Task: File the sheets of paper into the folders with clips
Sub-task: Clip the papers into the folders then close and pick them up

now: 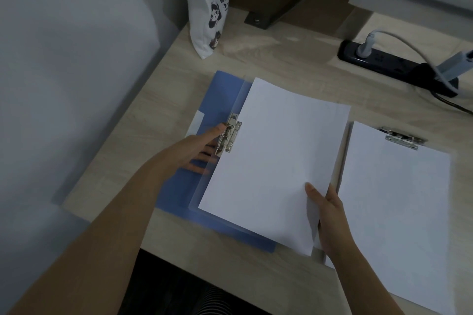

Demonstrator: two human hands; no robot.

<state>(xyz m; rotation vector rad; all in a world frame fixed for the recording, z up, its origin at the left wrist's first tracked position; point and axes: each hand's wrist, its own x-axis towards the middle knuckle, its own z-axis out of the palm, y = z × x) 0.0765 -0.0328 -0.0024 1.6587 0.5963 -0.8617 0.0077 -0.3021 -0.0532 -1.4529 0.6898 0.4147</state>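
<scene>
A blue folder (220, 94) lies open on a pale wood worktop (281, 59), with a plain white sheet (276, 156) spread across its right half. The sheet is blank, clean and set at a slant, and its near right corner is lifted off the folder. Its left edge meets the silver metal clip (230, 135) at the folder's spine.

The left hand (204, 147) has its grip on that clip. The thumb sits on the lever and the fingers show dimly through a translucent flap beside it. The right hand (329, 215) grasps the sheet at its near right corner, thumb on top and fingers beneath.

Just to the right lies a second folder (343, 161), only a grey edge of it showing. A second sheet (399, 207), also blank and white, lies flat on it under a second clip (403, 137) at its far edge.

A printed tote bag (210, 13) stands at the worktop's far left, and a black power strip (384, 61) with a pale plug in it lies at the far right.
</scene>
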